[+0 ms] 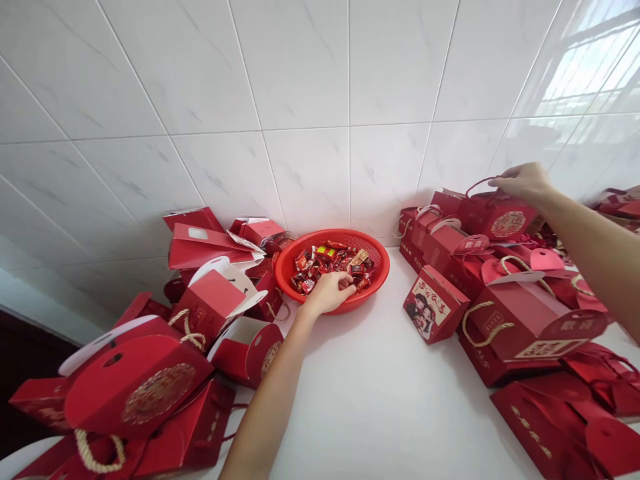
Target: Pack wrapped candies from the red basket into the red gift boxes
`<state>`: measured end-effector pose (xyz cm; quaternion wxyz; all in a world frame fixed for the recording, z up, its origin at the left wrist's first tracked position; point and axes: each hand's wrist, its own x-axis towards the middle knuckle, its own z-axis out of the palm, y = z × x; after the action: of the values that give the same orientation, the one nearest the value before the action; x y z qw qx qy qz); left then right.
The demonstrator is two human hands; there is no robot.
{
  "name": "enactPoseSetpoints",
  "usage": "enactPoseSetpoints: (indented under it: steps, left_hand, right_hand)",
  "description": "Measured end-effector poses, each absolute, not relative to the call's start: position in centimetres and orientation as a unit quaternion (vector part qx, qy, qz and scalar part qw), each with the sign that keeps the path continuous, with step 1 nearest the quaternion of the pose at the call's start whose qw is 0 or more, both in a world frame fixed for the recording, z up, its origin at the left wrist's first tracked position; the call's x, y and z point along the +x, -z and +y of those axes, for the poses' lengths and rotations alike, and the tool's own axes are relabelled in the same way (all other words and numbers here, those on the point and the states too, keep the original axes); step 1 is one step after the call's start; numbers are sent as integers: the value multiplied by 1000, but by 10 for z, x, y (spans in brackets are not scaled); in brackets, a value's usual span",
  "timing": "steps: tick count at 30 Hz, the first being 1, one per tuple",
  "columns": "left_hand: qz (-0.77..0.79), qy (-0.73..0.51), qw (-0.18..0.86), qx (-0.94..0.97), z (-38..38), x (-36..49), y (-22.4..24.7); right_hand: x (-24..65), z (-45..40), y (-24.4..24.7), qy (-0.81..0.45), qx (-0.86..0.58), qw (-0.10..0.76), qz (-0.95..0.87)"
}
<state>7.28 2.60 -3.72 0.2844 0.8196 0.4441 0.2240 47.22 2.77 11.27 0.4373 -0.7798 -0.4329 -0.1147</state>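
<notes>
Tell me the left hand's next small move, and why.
Probably gather a few wrapped sweets: the left hand is down over the red basket that holds them, its fingers curled, with none clearly visible in its grasp.

Holding the left grip at wrapped sweets in a red basket on the white desk; pinching a red box by its cord handle with the right grip.
</notes>
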Motion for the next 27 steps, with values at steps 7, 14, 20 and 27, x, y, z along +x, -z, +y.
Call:
enactPoseSetpoints:
  steps: [7,14,20,27]
  left_hand:
    - [448,-223,288,816,25,74,37]
    - [456,-221,288,813,27,75,42]
    - [413,-219,224,855,16,81,36]
    - [263,-25,214,940,-64,70,-25]
  right_hand:
    - [442,7,-154,139,-888,202,-390]
    - [378,18,-185,139,-785,318,-514]
    - [259,25,-177,25,-579,373,-724]
    - [156,17,-88,-210,-218,113,-946]
